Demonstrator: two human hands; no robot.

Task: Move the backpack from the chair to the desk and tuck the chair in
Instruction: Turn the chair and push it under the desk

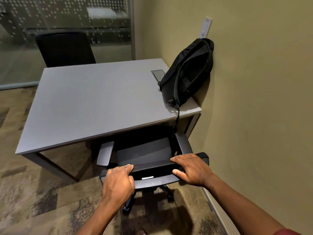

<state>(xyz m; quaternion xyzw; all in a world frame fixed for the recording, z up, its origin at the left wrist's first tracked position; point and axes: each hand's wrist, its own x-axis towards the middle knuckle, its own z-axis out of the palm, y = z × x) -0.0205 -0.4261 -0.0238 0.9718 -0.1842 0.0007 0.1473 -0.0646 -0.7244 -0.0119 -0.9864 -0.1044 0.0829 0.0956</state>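
Observation:
The black backpack (187, 72) stands on the grey desk (88, 102) at its far right corner, leaning against the wall; one strap hangs over the desk's near edge. A black office chair (145, 153) sits below the desk's near edge with its seat partly under the top. My left hand (118, 182) grips the top of the chair's backrest on the left. My right hand (191, 168) rests on the backrest top on the right, fingers over the edge and thumb behind.
The wall (254, 116) runs close along the right of chair and desk. A second black chair (64, 50) stands behind the desk before a frosted glass partition (67, 17). A cable hatch (158, 74) sits in the desk beside the backpack. Patterned carpet covers the floor.

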